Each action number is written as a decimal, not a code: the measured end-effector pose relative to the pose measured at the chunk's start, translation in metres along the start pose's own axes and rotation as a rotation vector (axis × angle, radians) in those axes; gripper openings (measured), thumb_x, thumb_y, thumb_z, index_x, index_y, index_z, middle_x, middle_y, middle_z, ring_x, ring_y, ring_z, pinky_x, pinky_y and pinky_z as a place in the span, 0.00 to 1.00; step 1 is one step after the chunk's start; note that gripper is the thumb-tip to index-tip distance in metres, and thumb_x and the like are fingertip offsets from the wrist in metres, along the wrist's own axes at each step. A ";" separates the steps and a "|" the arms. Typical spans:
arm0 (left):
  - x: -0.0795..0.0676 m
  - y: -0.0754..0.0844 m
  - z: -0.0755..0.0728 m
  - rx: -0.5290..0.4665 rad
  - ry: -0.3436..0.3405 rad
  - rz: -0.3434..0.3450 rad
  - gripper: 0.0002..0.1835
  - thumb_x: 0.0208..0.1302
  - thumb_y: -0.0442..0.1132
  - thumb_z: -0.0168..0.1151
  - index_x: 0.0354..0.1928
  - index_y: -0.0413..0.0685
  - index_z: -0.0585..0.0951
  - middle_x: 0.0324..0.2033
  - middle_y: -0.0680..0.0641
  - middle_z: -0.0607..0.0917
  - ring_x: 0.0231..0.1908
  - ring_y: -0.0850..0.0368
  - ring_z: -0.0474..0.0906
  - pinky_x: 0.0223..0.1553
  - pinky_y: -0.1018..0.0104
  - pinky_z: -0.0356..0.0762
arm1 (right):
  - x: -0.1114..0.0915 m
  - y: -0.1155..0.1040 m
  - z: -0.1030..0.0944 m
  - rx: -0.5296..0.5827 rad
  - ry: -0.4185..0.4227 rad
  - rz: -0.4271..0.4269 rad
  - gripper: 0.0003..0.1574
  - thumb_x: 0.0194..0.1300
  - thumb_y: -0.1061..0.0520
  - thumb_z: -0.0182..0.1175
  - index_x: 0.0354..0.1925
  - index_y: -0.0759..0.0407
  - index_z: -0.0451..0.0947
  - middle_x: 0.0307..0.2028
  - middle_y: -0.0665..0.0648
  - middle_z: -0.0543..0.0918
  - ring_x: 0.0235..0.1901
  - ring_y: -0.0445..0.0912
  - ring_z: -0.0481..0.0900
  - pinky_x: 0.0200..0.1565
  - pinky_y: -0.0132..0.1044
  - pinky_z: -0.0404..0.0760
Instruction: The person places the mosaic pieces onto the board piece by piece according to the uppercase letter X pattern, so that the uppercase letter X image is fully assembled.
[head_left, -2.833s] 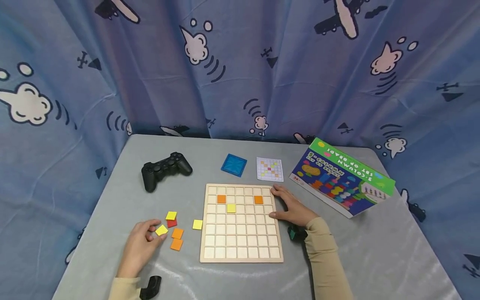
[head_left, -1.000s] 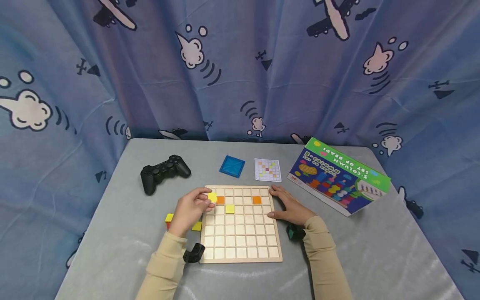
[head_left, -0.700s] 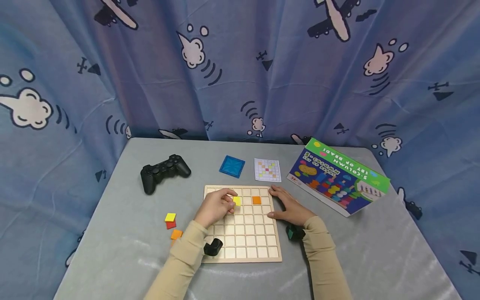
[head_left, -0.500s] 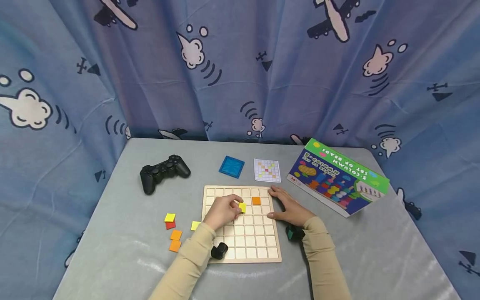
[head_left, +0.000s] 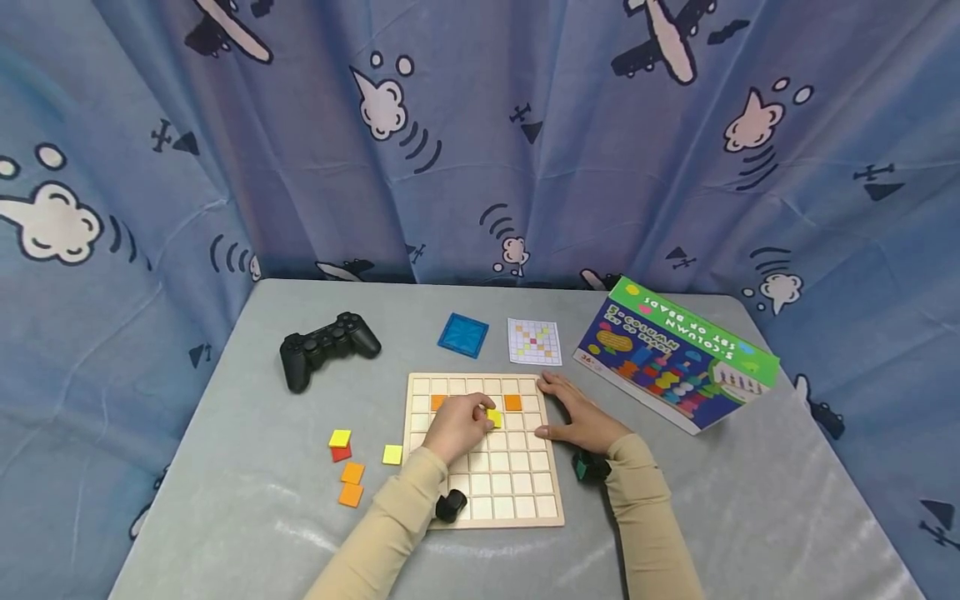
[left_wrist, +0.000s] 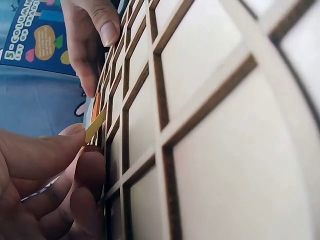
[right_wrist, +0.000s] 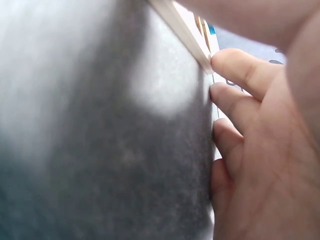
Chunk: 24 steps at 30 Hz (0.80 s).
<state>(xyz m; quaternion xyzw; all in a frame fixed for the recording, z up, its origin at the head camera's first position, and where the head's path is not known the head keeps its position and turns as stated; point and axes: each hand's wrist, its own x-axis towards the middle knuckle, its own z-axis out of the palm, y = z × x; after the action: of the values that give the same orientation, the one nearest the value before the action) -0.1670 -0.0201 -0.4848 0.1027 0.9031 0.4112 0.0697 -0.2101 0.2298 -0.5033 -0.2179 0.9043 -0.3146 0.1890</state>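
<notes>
My left hand (head_left: 457, 427) is over the upper middle of a wooden grid board (head_left: 480, 507), pinching a yellow square tile (head_left: 494, 418) between thumb and fingertip. Close up in the left wrist view, that tile (left_wrist: 94, 126) is tilted, one edge at the grid. An orange tile (head_left: 512, 402) sits in a cell right of it, and another orange tile (head_left: 438, 402) is partly covered by the left hand. My right hand (head_left: 583, 418) rests at the board's right edge, thumb and fingers spread. Its index fingertip (right_wrist: 220, 61) touches the board's corner in the right wrist view.
Left of the board lie a yellow tile (head_left: 392, 454), another yellow tile (head_left: 340, 437) overlapping a red tile (head_left: 341, 454), and two orange tiles (head_left: 351, 483). Behind are a black game controller (head_left: 330, 348), blue tray (head_left: 463, 335), pattern card (head_left: 534, 342) and toy box (head_left: 675, 354).
My left hand has picked up a yellow tile from the loose pile and carried it right, over the board, now near the orange tile. The right hand has stayed at the board's edge.
</notes>
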 end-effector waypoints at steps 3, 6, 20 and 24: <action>0.000 0.001 0.003 0.007 0.000 0.001 0.11 0.57 0.33 0.68 0.43 0.43 0.83 0.20 0.56 0.76 0.22 0.64 0.69 0.29 0.70 0.70 | 0.000 0.001 0.001 0.007 0.002 -0.005 0.54 0.58 0.39 0.66 0.73 0.56 0.53 0.75 0.58 0.47 0.74 0.60 0.39 0.66 0.65 0.46; 0.000 0.003 0.004 0.013 0.000 -0.001 0.11 0.57 0.33 0.68 0.43 0.43 0.83 0.19 0.56 0.75 0.22 0.63 0.68 0.28 0.70 0.68 | -0.001 0.002 0.001 0.007 0.009 -0.013 0.54 0.58 0.39 0.66 0.73 0.57 0.54 0.75 0.58 0.47 0.74 0.60 0.39 0.66 0.65 0.47; -0.002 0.003 0.011 0.056 0.036 0.019 0.14 0.56 0.33 0.69 0.46 0.41 0.83 0.20 0.55 0.72 0.23 0.63 0.66 0.28 0.70 0.67 | 0.000 0.003 0.001 0.006 0.012 -0.011 0.54 0.58 0.37 0.65 0.73 0.54 0.54 0.75 0.58 0.47 0.74 0.60 0.39 0.67 0.65 0.46; -0.002 0.004 0.011 0.067 0.047 0.027 0.14 0.55 0.33 0.69 0.45 0.41 0.83 0.20 0.55 0.72 0.22 0.62 0.66 0.28 0.69 0.67 | -0.001 0.003 0.001 0.005 0.014 -0.013 0.54 0.58 0.38 0.65 0.73 0.55 0.54 0.75 0.58 0.48 0.74 0.60 0.39 0.66 0.66 0.46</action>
<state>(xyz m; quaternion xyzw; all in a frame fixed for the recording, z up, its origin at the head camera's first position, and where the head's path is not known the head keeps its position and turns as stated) -0.1618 -0.0103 -0.4890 0.1072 0.9163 0.3838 0.0392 -0.2096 0.2315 -0.5056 -0.2213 0.9034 -0.3196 0.1812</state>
